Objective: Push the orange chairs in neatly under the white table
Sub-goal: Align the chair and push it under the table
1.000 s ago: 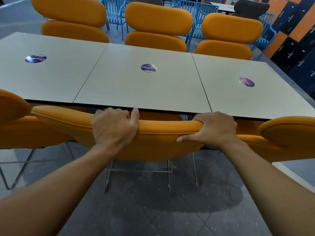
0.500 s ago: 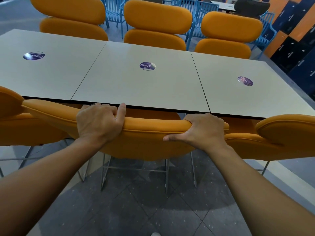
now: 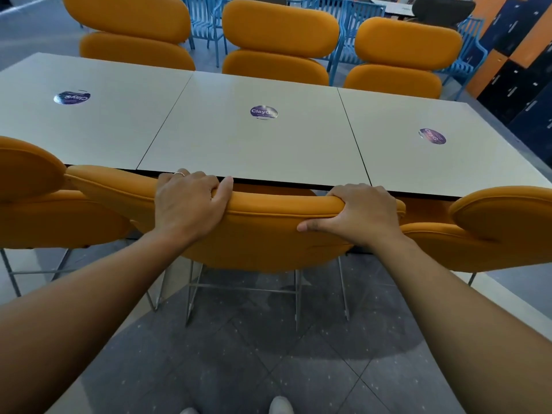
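Head view, looking down along your own arms. Your left hand point(image 3: 188, 204) and right hand point(image 3: 363, 216) are both closed over the top edge of the middle orange chair point(image 3: 268, 234) on the near side of the white table point(image 3: 254, 144). On each hand the fingers curl over the far side of the backrest and the thumb lies on the near side; neither hand holds anything else.

The chair's backrest stands just beside the near edge of the table, roughly opposite its centre panel. A narrow dark strip shows between backrest and edge, so you cannot tell whether they touch. The seat is hidden below the tabletop, and the metal legs point(image 3: 245, 291) stand on the grey floor point(image 3: 268, 369) just outside the table's near edge. By this evidence the chair is close to fully in, with at most a small final push or a squaring-up left.

To either side, the left neighbouring chair point(image 3: 35, 198) and the right neighbouring chair point(image 3: 493, 228) have backrests lying close along the same near edge. Both appear tucked in, though each is cut off by the frame, so their alignment cannot be confirmed.

Along the far edge, three more orange chairs point(image 3: 280, 43) stand with backrests rising behind the table. They look pushed in, but their seats are hidden. Judged from this view, what is left is mainly finishing the chair in your hands.
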Demonstrator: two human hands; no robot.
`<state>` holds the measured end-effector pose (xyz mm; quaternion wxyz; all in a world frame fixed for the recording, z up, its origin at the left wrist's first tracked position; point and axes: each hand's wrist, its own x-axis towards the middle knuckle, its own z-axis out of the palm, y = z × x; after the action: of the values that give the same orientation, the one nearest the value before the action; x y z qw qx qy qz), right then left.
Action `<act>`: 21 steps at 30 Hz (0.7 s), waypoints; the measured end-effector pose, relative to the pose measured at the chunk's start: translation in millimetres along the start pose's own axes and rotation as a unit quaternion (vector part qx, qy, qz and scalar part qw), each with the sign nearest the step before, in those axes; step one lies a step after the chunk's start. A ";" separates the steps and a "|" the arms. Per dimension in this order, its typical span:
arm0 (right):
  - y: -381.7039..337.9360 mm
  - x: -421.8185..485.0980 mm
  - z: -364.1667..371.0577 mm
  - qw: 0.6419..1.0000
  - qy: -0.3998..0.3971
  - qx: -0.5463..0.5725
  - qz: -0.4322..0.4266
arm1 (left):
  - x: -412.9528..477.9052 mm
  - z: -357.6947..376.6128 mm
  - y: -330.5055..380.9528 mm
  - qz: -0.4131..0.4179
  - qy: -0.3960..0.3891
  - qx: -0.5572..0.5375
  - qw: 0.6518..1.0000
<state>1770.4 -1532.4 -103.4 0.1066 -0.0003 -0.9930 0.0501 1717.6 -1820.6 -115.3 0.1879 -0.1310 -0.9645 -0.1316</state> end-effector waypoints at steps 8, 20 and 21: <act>-2.4 -10.1 7.5 0.999 0.030 -0.011 0.001 | -3.4 -10.0 -12.7 0.062 -0.092 0.067 0.992; -29.2 -7.6 15.9 0.996 0.081 -0.006 0.037 | 15.8 -12.1 -36.6 0.122 -0.094 0.096 0.983; -31.4 -6.9 16.9 0.996 0.085 -0.007 0.034 | 15.3 -13.0 -39.6 0.117 -0.089 0.088 0.985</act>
<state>1773.9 -1565.4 -118.2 0.1886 -0.0390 -0.9802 0.0460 1696.2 -1858.3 -105.7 0.1264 -0.2371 -0.9632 -0.0110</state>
